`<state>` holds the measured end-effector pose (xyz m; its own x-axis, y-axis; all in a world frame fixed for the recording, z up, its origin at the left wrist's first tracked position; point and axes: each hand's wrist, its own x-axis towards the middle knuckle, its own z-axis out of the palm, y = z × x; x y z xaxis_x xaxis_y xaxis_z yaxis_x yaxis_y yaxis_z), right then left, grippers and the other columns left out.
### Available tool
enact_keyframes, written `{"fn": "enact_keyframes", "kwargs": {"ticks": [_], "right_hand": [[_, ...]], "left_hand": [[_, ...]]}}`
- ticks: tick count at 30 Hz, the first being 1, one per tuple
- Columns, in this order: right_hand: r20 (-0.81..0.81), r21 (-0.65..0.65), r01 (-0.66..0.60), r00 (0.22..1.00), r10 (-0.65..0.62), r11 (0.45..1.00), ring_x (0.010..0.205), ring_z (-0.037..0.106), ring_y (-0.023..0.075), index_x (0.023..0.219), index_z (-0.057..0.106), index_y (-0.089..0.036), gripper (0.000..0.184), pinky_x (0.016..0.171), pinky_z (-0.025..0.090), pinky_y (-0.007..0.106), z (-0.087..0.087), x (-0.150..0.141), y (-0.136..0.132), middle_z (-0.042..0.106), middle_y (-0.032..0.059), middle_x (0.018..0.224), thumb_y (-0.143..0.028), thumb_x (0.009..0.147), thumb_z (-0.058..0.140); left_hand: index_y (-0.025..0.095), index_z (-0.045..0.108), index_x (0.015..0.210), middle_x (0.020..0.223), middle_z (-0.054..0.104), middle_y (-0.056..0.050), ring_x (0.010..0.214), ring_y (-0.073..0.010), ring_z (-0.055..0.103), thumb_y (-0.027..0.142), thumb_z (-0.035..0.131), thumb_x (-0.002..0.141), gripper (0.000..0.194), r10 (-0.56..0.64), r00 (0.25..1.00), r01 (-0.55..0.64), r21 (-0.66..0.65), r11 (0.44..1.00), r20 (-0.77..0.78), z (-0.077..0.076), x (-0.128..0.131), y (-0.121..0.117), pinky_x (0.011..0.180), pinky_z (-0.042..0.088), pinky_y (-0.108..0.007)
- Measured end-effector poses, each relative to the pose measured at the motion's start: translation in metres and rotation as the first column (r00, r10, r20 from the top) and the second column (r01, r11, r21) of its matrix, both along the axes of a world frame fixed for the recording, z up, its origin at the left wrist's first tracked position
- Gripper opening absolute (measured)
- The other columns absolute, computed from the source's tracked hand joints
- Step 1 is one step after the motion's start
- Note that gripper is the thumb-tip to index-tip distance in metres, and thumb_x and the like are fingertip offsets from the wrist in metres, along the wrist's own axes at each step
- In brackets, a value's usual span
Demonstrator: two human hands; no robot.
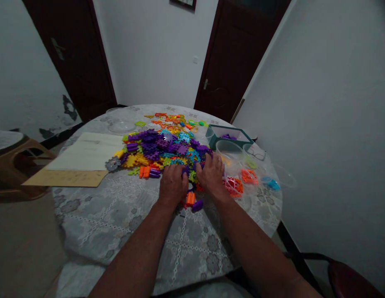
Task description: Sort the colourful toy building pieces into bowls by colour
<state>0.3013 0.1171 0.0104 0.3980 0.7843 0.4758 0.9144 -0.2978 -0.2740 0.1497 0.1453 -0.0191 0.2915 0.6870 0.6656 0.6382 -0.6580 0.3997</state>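
A large heap of plastic interlocking gear-shaped building pieces (161, 149) in purple, yellow, orange and blue covers the middle of the round table. My left hand (173, 185) and my right hand (211, 174) rest side by side on its near edge, fingers pressed down among the pieces. Whatever lies under the fingers is hidden. Just below the hands lie an orange connector (190, 199) and a purple connector (197, 205). Left of the heap sits a grey gear (113, 164).
The table has a grey floral cloth (95, 219). To the right stand a teal box (229, 134) holding purple pieces and clear plastic bowls (231, 153) of sorted pieces. A paper sheet (86, 152) lies on a brown envelope (66, 178) at left. A stool (12, 161) stands beyond the table's left edge.
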Motion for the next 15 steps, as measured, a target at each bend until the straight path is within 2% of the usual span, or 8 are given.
{"fn": "enact_keyframes", "kwargs": {"ticks": [3, 8, 15], "right_hand": [[-0.024, -0.113, 0.136, 0.99, -0.139, 0.984, 0.155, 0.034, 0.0456, 0.155, 0.052, -0.009, 0.064, 0.121, 0.03, 0.069, -0.008, 0.0, 0.015, 0.041, 0.0284, 0.166, -0.045, 0.103, 0.056], [-0.032, -0.18, 0.225, 0.972, -0.234, 0.958, 0.153, 0.035, 0.0461, 0.152, 0.055, -0.012, 0.063, 0.116, 0.035, 0.068, -0.025, 0.008, 0.021, 0.046, 0.0286, 0.162, -0.052, 0.104, 0.054], [-0.017, -0.172, 0.195, 0.98, -0.2, 0.966, 0.131, 0.057, 0.0386, 0.137, 0.066, -0.015, 0.049, 0.106, 0.047, 0.054, -0.025, 0.02, 0.017, 0.063, 0.0234, 0.138, -0.05, 0.105, 0.054]], "left_hand": [[0.018, 0.067, 0.107, 0.103, 0.072, -0.013, 0.103, -0.0328, 0.063, 0.013, 0.06, 0.094, 0.016, 0.01, 1.0, -0.01, 0.014, 1.0, 0.0, -0.001, 0.0, 0.001, 0.097, 0.051, -0.048], [0.017, 0.067, 0.107, 0.102, 0.071, -0.013, 0.103, -0.0329, 0.062, 0.013, 0.06, 0.093, 0.016, 0.005, 1.0, -0.005, 0.043, 0.999, -0.001, -0.004, 0.0, 0.001, 0.098, 0.05, -0.048], [0.018, 0.067, 0.11, 0.105, 0.071, -0.013, 0.105, -0.0326, 0.063, 0.014, 0.06, 0.094, 0.018, -0.001, 1.0, 0.001, 0.028, 1.0, -0.006, -0.007, 0.001, 0.001, 0.099, 0.05, -0.048]]}}
